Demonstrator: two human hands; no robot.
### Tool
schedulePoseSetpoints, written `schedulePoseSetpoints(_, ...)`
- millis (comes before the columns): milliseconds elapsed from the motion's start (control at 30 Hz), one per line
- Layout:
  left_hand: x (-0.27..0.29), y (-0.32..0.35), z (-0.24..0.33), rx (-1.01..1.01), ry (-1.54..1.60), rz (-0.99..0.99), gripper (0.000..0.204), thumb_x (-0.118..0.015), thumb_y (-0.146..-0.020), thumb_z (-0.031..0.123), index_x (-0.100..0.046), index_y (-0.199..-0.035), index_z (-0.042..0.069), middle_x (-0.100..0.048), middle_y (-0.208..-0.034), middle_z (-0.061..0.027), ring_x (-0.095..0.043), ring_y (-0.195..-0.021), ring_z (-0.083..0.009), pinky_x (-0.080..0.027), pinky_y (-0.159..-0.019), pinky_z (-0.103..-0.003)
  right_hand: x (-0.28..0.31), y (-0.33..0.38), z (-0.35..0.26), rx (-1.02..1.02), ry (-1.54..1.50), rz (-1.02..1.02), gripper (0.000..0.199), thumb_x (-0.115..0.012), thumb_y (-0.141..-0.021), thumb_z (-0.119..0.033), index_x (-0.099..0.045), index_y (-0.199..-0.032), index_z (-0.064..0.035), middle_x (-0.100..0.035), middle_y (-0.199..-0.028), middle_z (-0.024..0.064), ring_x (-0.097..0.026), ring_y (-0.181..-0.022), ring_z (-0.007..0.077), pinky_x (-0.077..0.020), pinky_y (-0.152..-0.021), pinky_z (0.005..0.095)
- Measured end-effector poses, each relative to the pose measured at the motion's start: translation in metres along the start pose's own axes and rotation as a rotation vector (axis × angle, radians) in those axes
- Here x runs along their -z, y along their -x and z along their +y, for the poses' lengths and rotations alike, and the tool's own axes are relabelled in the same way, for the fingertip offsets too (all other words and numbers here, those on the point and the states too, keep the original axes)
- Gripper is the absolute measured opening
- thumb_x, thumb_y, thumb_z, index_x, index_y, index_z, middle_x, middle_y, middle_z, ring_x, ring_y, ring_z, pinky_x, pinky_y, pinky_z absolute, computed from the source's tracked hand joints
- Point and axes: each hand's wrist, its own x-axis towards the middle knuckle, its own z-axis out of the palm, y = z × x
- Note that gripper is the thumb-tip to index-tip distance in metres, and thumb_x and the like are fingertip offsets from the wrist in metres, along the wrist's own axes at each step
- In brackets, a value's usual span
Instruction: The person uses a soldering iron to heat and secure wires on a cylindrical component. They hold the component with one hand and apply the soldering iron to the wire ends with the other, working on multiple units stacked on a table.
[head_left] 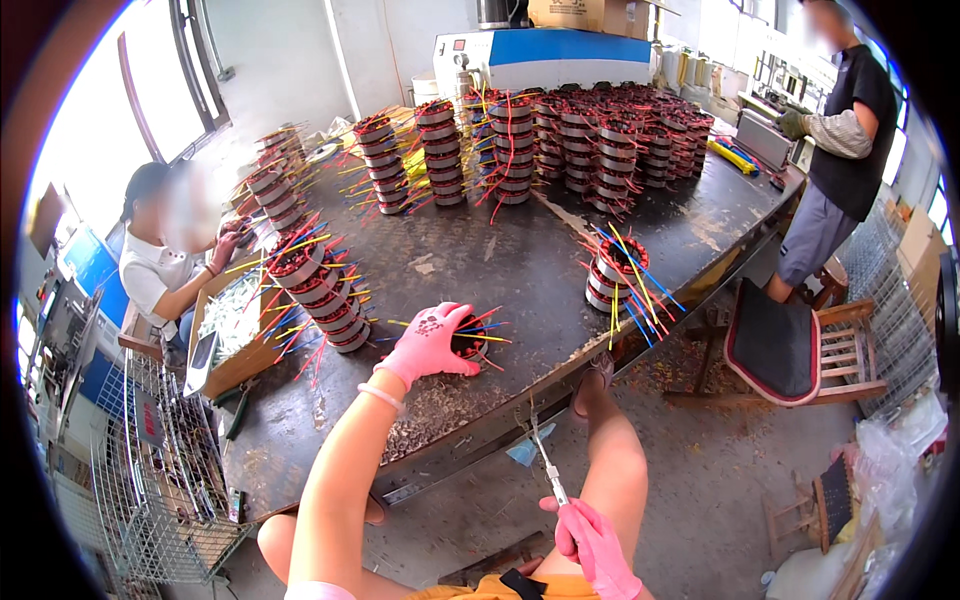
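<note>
My left hand (432, 345), in a pink glove, is closed around the near side of a single motor stator (467, 343) lying on the table. Red, blue and yellow wires stick out of that stator, and the glove covers part of it. In my pink-gloved right hand (597, 548) is a slim tool (550, 470) with a pale handle and a thin metal shaft. It points up and away, over my lap beside the table's front edge, apart from the stator. I cannot make out its tip exactly. A short stack of stators (607, 280) stands to the right.
A leaning stator stack (322, 295) stands left of my hand, near a cardboard box (262, 335) of pale pieces. Many more stacks (600, 140) crowd the far side of the dark worn table (430, 250). One person sits at left, another stands at right near a chair (775, 345).
</note>
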Motion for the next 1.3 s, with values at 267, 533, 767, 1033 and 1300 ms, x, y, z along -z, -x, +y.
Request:
schedulePoseSetpoints(267, 0.057, 0.144, 0.039, 0.142, -0.06, 0.056, 0.096, -0.087, -0.058, 0.043, -0.052, -0.137, 0.003, -0.054, -0.134, -0.0182, -0.053, -0.122, -0.0369, -0.043, -0.104, -0.044, -0.022, -0.006, 0.029, -0.035, 0.008, -0.177, 0.034, -0.051, -0.105, -0.021, -0.058, -0.13, 0.0013, -0.041, -0.065, -0.0069, -0.036, -0.056, 0.0025, -0.0273, -0.052, 0.0195)
schedulePoseSetpoints(533, 0.055, 0.234, 0.014, 0.298, -0.125, 0.097, 0.092, -0.087, -0.058, 0.04, -0.054, -0.136, 0.003, -0.054, -0.133, -0.0185, -0.052, -0.122, -0.0367, -0.041, -0.106, -0.046, -0.078, -0.011, 0.04, -0.241, 0.132, -0.271, 0.028, -0.051, -0.105, -0.019, -0.06, -0.122, 0.0009, -0.043, -0.064, -0.0061, -0.037, -0.059, 0.0022, -0.0256, -0.051, 0.0201)
schedulePoseSetpoints(767, 0.059, 0.245, 0.007, 0.294, -0.029, 0.108, 0.097, -0.089, -0.054, 0.029, -0.05, -0.14, 0.005, -0.051, -0.139, -0.0211, -0.049, -0.128, -0.04, -0.041, -0.108, -0.045, -0.082, -0.02, 0.064, -0.202, 0.175, -0.241, 0.027, -0.049, -0.105, -0.017, -0.06, -0.118, 0.0031, -0.043, -0.065, -0.0046, -0.038, -0.058, 0.0048, -0.029, -0.052, 0.0215)
schedulePoseSetpoints(1033, 0.061, 0.243, 0.001, 0.282, 0.026, 0.11, 0.09, -0.088, -0.055, 0.025, -0.053, -0.136, 0.006, -0.055, -0.135, -0.0169, -0.053, -0.124, -0.0377, -0.044, -0.105, -0.044, -0.087, -0.025, 0.073, -0.202, 0.169, -0.259, 0.029, -0.05, -0.105, -0.02, -0.059, -0.121, 0.0028, -0.042, -0.065, -0.0053, -0.037, -0.059, 0.0037, -0.0274, -0.053, 0.0198)
schedulePoseSetpoints(1300, 0.063, 0.244, 0.001, 0.285, 0.012, 0.083, 0.091, -0.087, -0.059, 0.027, -0.051, -0.14, 0.009, -0.054, -0.137, -0.0171, -0.052, -0.125, -0.0374, -0.043, -0.107, -0.043, -0.087, -0.025, 0.07, -0.218, 0.217, -0.262, 0.031, -0.05, -0.105, -0.021, -0.058, -0.124, 0.0023, -0.043, -0.065, -0.0058, -0.037, -0.059, 0.003, -0.0274, -0.053, 0.0191)
